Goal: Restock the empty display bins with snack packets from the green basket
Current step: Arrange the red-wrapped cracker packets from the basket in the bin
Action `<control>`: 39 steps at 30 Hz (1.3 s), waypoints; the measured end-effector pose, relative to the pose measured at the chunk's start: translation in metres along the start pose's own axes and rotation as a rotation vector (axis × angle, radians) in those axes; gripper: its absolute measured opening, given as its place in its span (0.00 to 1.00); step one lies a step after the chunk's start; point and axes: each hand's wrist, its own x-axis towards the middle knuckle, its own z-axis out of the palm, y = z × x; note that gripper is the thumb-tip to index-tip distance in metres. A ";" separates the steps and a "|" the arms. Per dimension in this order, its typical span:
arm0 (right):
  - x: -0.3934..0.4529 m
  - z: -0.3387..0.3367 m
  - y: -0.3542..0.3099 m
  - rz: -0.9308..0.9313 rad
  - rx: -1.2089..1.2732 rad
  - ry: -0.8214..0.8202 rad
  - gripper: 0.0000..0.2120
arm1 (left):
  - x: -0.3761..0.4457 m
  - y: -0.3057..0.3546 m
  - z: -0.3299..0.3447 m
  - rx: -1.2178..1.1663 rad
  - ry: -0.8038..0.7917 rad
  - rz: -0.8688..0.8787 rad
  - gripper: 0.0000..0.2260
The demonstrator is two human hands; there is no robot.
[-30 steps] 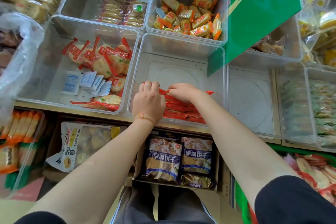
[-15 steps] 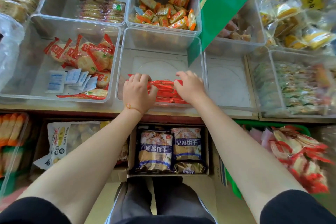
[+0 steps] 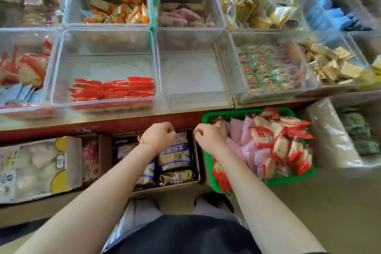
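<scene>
biscuit carton (image 3: 177, 181) below hands, perhaps open

Shelf (image 3: 123, 121) carries clear bins: the red-packet bin (image 3: 61, 80) sits just left of an empty bin (image 3: 162, 72); floor holds basket (image 3: 208, 121) below that.

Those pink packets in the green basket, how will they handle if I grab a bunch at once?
The pink packets look glossy, so probably slippery. They lie loosely heaped in the green basket, so a handful may slide apart. They seem thin and flat, likely light.
</scene>
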 end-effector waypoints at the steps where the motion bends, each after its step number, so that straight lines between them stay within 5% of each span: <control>1: -0.001 -0.008 0.025 0.006 0.008 0.033 0.10 | 0.001 0.016 0.018 -0.030 0.004 -0.014 0.08; 11: 0.000 -0.122 0.251 0.127 -0.185 0.151 0.19 | 0.026 0.188 0.176 -0.266 -0.067 -0.158 0.06; 14: 0.001 -0.135 0.273 0.048 -0.342 -0.020 0.17 | 0.027 0.214 0.199 -0.286 -0.087 -0.194 0.07; 17: 0.000 -0.146 0.278 -0.083 -0.407 -0.288 0.29 | 0.028 0.226 0.207 -0.281 -0.098 -0.244 0.08; 24: -0.011 -0.167 0.286 -0.222 -0.356 -0.443 0.30 | 0.029 0.244 0.211 -0.322 -0.053 -0.329 0.10; 33: -0.007 -0.177 0.296 -0.345 -0.293 -0.184 0.14 | 0.020 0.267 0.226 -0.368 -0.085 -0.322 0.10; 39: -0.008 -0.201 0.277 -0.246 0.299 0.010 0.03 | 0.011 0.270 0.211 -0.896 -0.081 -0.352 0.17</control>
